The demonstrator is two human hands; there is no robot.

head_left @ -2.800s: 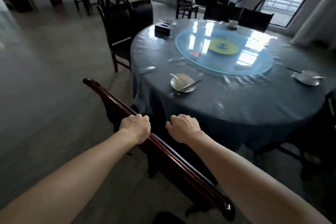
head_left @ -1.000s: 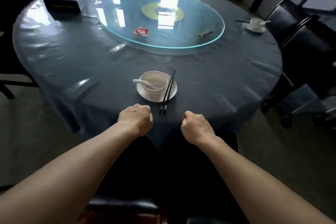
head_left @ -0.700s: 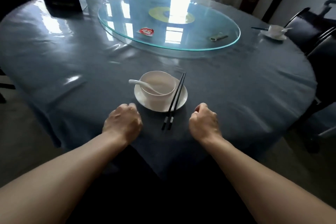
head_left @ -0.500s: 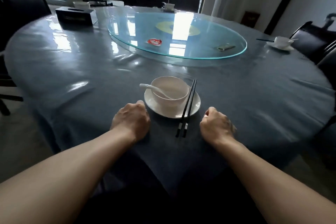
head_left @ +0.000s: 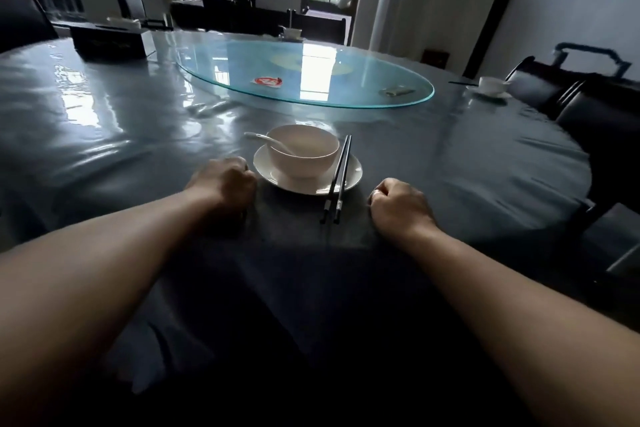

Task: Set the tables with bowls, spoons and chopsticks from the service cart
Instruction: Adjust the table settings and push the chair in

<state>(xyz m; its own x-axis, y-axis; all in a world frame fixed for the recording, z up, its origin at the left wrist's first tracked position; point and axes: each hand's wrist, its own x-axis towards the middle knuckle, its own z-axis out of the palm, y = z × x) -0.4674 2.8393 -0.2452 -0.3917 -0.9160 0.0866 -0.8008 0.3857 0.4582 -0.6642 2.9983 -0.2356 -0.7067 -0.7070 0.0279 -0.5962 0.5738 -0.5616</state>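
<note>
Nearest the camera, two bare forearms reach forward over the dark edge of a round table (head_left: 104,135) covered in a glossy blue-grey cloth. The left hand (head_left: 223,184) rests knuckles-up on the cloth with its fingers curled under into a fist, and nothing shows in its grasp. It sits just beside the left rim of a white saucer (head_left: 351,172), though whether it touches the rim cannot be told. The right hand (head_left: 398,204) rests on the cloth in the same way, fist closed with nothing visible in it, a little to the right of the near ends of the chopsticks (head_left: 337,177).

Between the hands lies one place setting. A white bowl (head_left: 303,152) stands upright on the saucer, and a white spoon (head_left: 266,139) lies in it with the handle over the left rim. The black chopsticks lie side by side across the saucer's right edge, just beside the bowl (their near ends rest on the cloth).

Beyond is a glass turntable (head_left: 311,80), with a red-and-white label (head_left: 268,81) and a small greenish item (head_left: 396,91) on it. Farther off are a dark tissue box (head_left: 110,43) at the left, a second setting (head_left: 491,85) at the right before dark chairs (head_left: 588,104), and a third setting (head_left: 292,33) at the far edge.
</note>
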